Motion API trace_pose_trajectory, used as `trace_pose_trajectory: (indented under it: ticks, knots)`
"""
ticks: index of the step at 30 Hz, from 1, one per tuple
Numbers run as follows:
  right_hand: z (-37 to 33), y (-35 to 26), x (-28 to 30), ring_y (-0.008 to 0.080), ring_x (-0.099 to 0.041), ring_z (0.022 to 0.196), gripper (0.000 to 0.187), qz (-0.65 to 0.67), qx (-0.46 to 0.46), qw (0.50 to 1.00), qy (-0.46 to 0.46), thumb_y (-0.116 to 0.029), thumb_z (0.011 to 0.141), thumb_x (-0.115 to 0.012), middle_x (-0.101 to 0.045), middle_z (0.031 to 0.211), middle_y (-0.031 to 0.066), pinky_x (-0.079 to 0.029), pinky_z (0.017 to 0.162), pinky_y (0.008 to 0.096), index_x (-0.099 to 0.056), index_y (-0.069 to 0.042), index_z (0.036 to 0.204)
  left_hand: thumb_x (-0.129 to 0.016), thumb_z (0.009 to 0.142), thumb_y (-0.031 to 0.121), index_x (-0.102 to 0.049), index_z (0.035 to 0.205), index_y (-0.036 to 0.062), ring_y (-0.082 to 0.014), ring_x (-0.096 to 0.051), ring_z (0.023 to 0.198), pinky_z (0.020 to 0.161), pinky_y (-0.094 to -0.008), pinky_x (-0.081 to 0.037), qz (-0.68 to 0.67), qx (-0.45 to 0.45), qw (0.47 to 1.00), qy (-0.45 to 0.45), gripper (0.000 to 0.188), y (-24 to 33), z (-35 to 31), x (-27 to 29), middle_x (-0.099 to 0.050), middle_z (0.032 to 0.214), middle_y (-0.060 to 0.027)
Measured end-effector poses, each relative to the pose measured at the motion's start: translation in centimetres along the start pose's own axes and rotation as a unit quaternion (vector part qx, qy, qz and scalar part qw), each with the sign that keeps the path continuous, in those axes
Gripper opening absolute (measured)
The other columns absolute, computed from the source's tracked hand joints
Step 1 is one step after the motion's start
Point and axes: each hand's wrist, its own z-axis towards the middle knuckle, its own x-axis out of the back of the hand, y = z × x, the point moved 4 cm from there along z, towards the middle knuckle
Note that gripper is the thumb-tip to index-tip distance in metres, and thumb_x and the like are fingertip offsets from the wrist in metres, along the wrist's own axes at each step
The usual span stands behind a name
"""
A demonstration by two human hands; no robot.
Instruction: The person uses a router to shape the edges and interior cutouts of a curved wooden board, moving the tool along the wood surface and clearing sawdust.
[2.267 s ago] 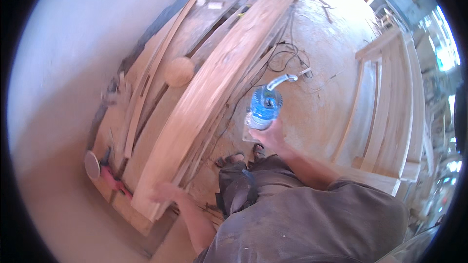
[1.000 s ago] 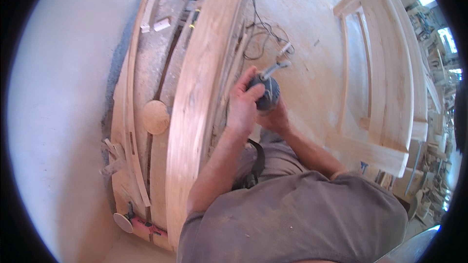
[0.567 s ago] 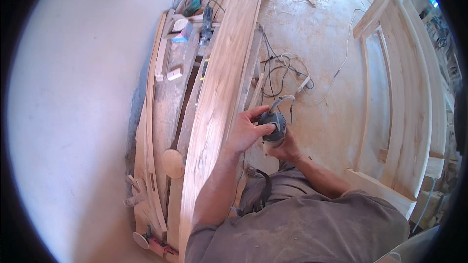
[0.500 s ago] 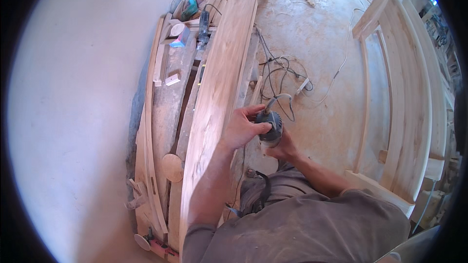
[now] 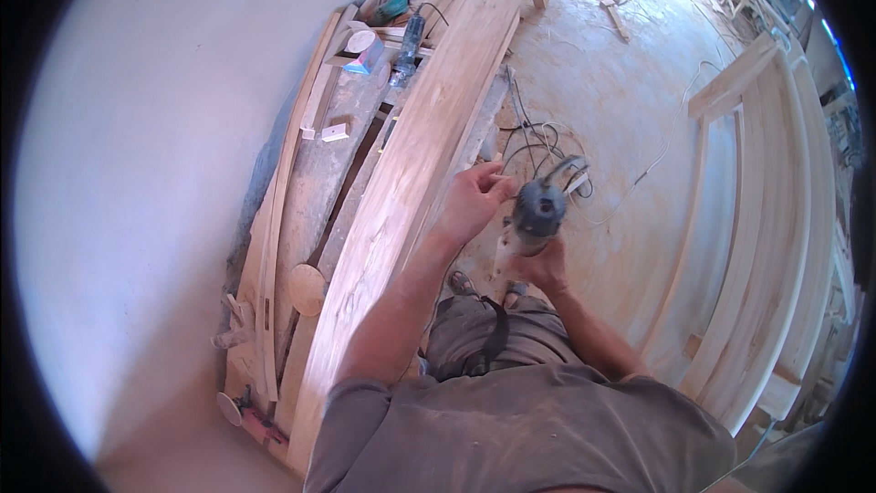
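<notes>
A corded power tool with a dark, round motor housing, which looks like a trim router (image 5: 537, 212), is upright in front of my body beside the long board. My right hand (image 5: 540, 267) wraps round its lower, lighter part, and some of the fingers are hidden behind it. Just left of the housing, my left hand (image 5: 476, 203) is off the tool with its fingers half bent and apart, holding nothing that I can see. The long pale wooden board (image 5: 401, 192) lies on the bench to the left, under my left forearm.
On the bench are a teal power tool (image 5: 392, 0), a dark angle grinder (image 5: 408, 50), a small box (image 5: 365, 57), a wooden disc (image 5: 307, 290) and a pink-red tool (image 5: 260, 427). Cables (image 5: 538, 139) tangle on the floor. A large wooden frame (image 5: 744, 246) stands at right.
My left hand has come off the router's housing, and the router now tilts its top toward me in my right hand. The whole view has shifted, showing my feet.
</notes>
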Motion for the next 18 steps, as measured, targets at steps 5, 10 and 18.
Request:
trace_pose_trajectory:
  ticks: [5, 10, 18]
  knots:
    - [0.4, -2.9, 4.6, 0.0174, -0.067, 0.081, 0.052, -0.054, -0.077, 0.989, 0.117, -0.005, 0.062, -0.083, -0.071, 0.094, 0.0036, -0.056, 0.075, 0.034, -0.066, -0.003, 0.111, -0.085, 0.079, 0.051, -0.036, 0.159, 0.0009, -0.0451, -0.02, 0.154, 0.125, -0.0533, -0.023, 0.446, 0.023, 0.871, 0.204, 0.107, -8.9, -2.0, 8.1, -0.026, 0.165, -0.0286]
    - [0.5, -1.3, 8.6, 0.0219, -0.068, 0.081, 0.056, -0.044, -0.067, 0.965, 0.248, 0.004, 0.062, -0.076, -0.071, 0.096, 0.0067, -0.057, 0.074, 0.0362, -0.063, -0.003, 0.116, -0.085, 0.071, 0.055, -0.026, 0.164, 0.0096, -0.0615, 0.004, 0.153, 0.125, -0.068, -0.004, 0.551, 0.136, 0.801, 0.191, 0.12, -16.4, -4.7, 13.9, -0.003, 0.17, -0.032]
    - [2.0, -0.1, 8.9, 0.0316, -0.07, 0.102, 0.068, 0.031, -0.096, 0.939, 0.33, 0.01, 0.064, -0.07, -0.07, 0.114, 0.0138, -0.057, 0.092, 0.0406, -0.057, -0.002, 0.13, -0.085, 0.067, 0.05, -0.034, 0.161, 0.0101, -0.0661, -0.006, 0.15, 0.121, -0.0738, -0.009, 0.523, 0.082, 0.825, 0.2, 0.115, -17.9, -7.6, 15.9, -0.005, 0.17, -0.0327]
